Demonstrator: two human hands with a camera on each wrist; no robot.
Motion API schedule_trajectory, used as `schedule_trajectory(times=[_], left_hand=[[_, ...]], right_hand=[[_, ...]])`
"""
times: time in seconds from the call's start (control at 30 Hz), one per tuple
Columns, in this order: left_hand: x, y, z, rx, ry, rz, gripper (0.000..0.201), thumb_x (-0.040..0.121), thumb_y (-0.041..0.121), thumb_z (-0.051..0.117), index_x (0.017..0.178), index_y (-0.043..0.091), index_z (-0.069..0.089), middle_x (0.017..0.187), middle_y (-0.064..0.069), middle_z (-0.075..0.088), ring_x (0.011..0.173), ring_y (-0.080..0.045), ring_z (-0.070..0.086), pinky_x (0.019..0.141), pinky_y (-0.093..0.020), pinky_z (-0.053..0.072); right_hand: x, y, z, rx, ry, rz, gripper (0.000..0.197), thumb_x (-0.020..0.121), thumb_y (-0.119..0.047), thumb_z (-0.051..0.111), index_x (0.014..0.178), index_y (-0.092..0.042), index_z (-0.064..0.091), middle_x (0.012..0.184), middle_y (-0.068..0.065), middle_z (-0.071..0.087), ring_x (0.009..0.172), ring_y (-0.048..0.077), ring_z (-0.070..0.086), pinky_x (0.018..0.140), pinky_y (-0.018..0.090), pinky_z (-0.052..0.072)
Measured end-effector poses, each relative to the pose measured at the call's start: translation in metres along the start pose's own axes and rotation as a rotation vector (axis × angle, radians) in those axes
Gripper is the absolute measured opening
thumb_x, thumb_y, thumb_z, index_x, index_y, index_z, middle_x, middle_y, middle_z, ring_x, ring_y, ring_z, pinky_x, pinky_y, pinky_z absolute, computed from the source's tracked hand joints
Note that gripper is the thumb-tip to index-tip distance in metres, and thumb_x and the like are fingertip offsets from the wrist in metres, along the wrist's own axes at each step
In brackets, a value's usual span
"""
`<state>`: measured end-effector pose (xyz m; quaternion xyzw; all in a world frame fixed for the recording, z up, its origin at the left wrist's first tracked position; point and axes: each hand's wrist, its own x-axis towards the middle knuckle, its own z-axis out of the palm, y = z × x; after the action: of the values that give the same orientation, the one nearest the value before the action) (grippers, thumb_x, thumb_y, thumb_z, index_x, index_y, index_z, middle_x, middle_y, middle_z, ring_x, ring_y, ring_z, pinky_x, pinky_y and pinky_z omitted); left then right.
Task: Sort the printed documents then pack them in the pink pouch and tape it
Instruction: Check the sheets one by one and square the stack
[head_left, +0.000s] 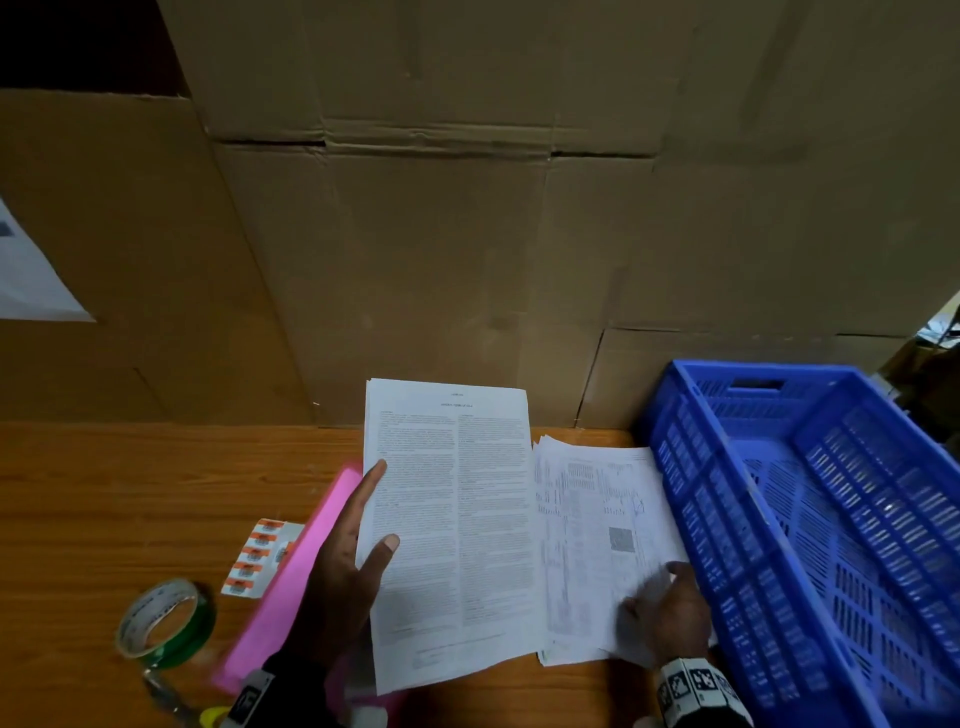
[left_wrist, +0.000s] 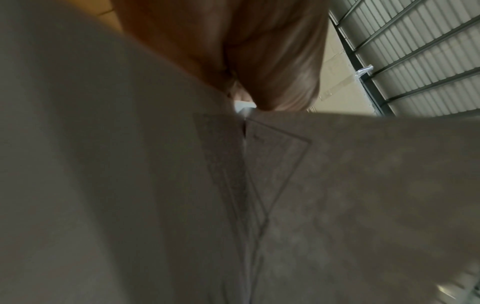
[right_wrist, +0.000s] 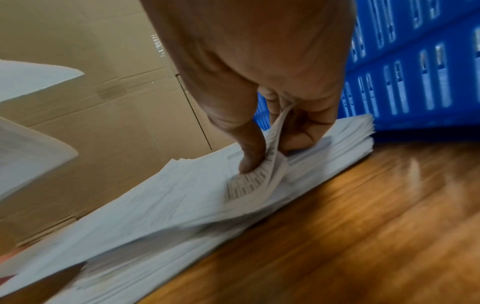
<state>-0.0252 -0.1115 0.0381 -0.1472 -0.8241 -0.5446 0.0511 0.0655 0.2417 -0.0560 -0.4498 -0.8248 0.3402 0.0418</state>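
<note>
Status at capture, positions referenced to the blue crate (head_left: 810, 530) on the bench (head_left: 130, 483):

Document stack (head_left: 587, 551): lay flat on the bench, directly beside the crate's near-left wall, edges of the sheets fanned unevenly. Printed tables and a dark square code visible on the top sheet.

Right hand (head_left: 675, 608): rested on the stack's corner nearest the crate. Fingers (right_wrist: 252, 148) narrow, pinching the curled corner of the top sheet (right_wrist: 259, 176) between thumb and forefinger, corner lifted off the stack. Motion blur over the sheet edges in the right wrist view.

Sorted sheets (head_left: 452, 525): held raised and tilted, further from the crate than the stack, overlapping the stack's far edge. Two columns of dense text on the front page.

Left hand (head_left: 343, 566): gripped the sheets at the edge away from the crate, thumb pressed on the front page, remaining fingers behind the paper. Left wrist view filled mostly by the paper's underside (left_wrist: 337, 195).

Pink pouch (head_left: 291, 587): lay flat on the bench beyond the held sheets, partly covered by the left hand.

Label strip (head_left: 260, 556) and green tape roll (head_left: 166, 623): on the bench past the pouch, furthest from the crate.

Cardboard boxes (head_left: 467, 234): stacked behind bench and crate.
</note>
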Motion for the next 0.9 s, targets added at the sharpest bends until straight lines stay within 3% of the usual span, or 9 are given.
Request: schedule_trajectory(times=[0.1,0.2,0.33,0.47,0.57,0.63,0.73,0.8,0.9], left_hand=[[0.004,-0.005,-0.001,0.007,-0.01,-0.01,0.07,0.081,0.056,0.051,0.147,0.051,0.028,0.154,0.029,0.03,0.141,0.005,0.03,0.113,-0.04,0.028],[0.005,-0.004,-0.002,0.006,-0.02,-0.014,0.063,0.081,0.055,0.048,0.142,0.057,0.031,0.149,0.035,0.033,0.138,0.01,0.031,0.112,-0.035,0.027],[0.003,-0.009,-0.005,-0.027,-0.075,-0.067,0.049,0.086,0.057,0.042,0.134,0.049,0.052,0.14,0.03,0.049,0.133,0.006,0.041,0.115,-0.04,0.032],[0.003,-0.008,-0.003,-0.016,-0.079,-0.078,0.047,0.086,0.059,0.041,0.131,0.052,0.053,0.137,0.036,0.049,0.131,0.01,0.041,0.112,-0.033,0.03],[0.005,-0.004,-0.001,-0.011,-0.083,-0.115,0.049,0.084,0.062,0.041,0.131,0.054,0.051,0.136,0.039,0.047,0.131,0.012,0.04,0.113,-0.033,0.03],[0.006,-0.002,0.001,0.0,-0.082,-0.133,0.048,0.084,0.064,0.041,0.131,0.055,0.052,0.135,0.041,0.046,0.13,0.014,0.039,0.113,-0.033,0.03],[0.008,0.004,0.005,0.01,-0.109,-0.139,0.047,0.084,0.068,0.04,0.13,0.064,0.042,0.131,0.05,0.041,0.126,0.021,0.036,0.111,-0.029,0.029],[0.009,0.011,0.008,-0.022,-0.132,-0.142,0.048,0.082,0.07,0.038,0.129,0.065,0.042,0.129,0.051,0.042,0.125,0.022,0.037,0.109,-0.025,0.029],[0.007,0.024,0.013,-0.134,-0.136,-0.144,0.049,0.08,0.075,0.042,0.125,0.06,0.053,0.127,0.045,0.05,0.123,0.019,0.043,0.102,-0.015,0.032]], right_hand=[[0.0,0.005,-0.005,0.163,0.041,0.065,0.059,0.08,-0.006,0.08,0.131,-0.012,0.05,0.126,0.021,0.058,0.111,0.036,0.058,0.096,0.044,0.046],[0.001,0.02,-0.008,0.133,0.001,-0.027,0.03,0.088,-0.018,0.073,0.113,-0.01,0.059,0.099,0.013,0.065,0.086,0.028,0.059,0.085,0.039,0.051],[-0.002,0.019,-0.015,0.11,0.065,-0.127,0.011,0.093,-0.015,0.066,0.097,-0.007,0.06,0.084,0.008,0.061,0.078,0.028,0.057,0.079,0.042,0.051],[-0.005,0.0,-0.028,0.27,0.137,-0.272,0.019,0.093,-0.009,0.068,0.109,-0.005,0.059,0.112,0.016,0.061,0.103,0.037,0.059,0.09,0.053,0.05],[-0.011,-0.013,-0.044,0.497,0.126,-0.258,0.023,0.097,-0.015,0.064,0.112,0.002,0.06,0.091,0.016,0.067,0.085,0.04,0.065,0.068,0.044,0.055],[-0.02,-0.028,-0.057,0.678,0.091,-0.2,0.019,0.099,-0.018,0.062,0.109,-0.002,0.06,0.072,0.016,0.062,0.066,0.037,0.062,0.051,0.036,0.049],[-0.039,-0.055,-0.071,0.784,-0.05,-0.236,0.018,0.1,-0.016,0.06,0.118,-0.012,0.062,0.085,0.01,0.071,0.068,0.028,0.063,0.047,0.035,0.046],[-0.052,-0.068,-0.072,0.8,-0.189,-0.262,0.017,0.099,-0.015,0.06,0.114,-0.023,0.064,0.096,0.001,0.076,0.078,0.024,0.072,0.05,0.032,0.053],[-0.066,-0.081,-0.06,0.735,-0.391,-0.267,0.021,0.098,-0.014,0.061,0.117,-0.022,0.067,0.106,0.0,0.078,0.094,0.018,0.075,0.067,0.031,0.062]])
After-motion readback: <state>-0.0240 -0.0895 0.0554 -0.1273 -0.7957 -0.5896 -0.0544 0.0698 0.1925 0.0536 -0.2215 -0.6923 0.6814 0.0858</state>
